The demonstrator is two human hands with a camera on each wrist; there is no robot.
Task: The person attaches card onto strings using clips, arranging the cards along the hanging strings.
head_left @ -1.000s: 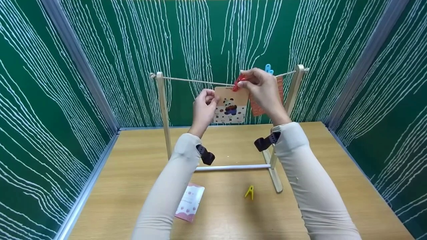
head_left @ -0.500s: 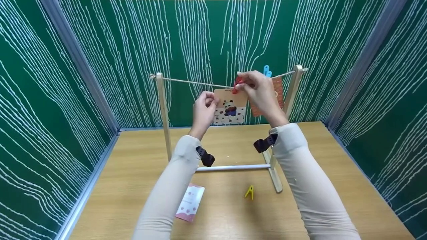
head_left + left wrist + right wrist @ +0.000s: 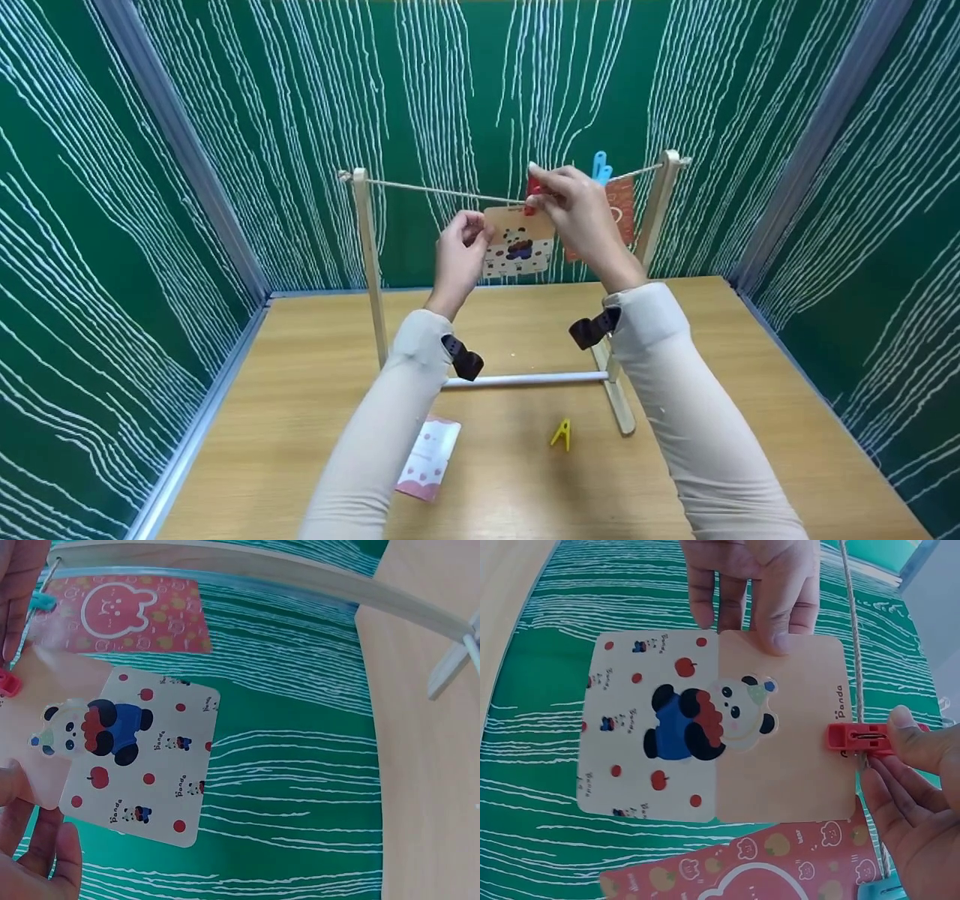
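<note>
A panda card hangs at the string, its top edge against it. The left hand pinches the card's left edge between thumb and fingers. With thumb and fingers the right hand grips a red clothespin, whose jaws lie over the card's top edge and the string in the right wrist view. Beside the card, a red-orange bunny card hangs from a blue clothespin, partly behind the right hand in the head view.
The string runs between two wooden posts, joined low down by a white bar. On the table lie a yellow clothespin and, beside the left sleeve, a pink-and-white card. Green walls with white lines stand around.
The right hand, with the red clothespin, has shifted slightly left and down, and the string sags a little lower. The left hand has moved slightly down, still pinching the card.
</note>
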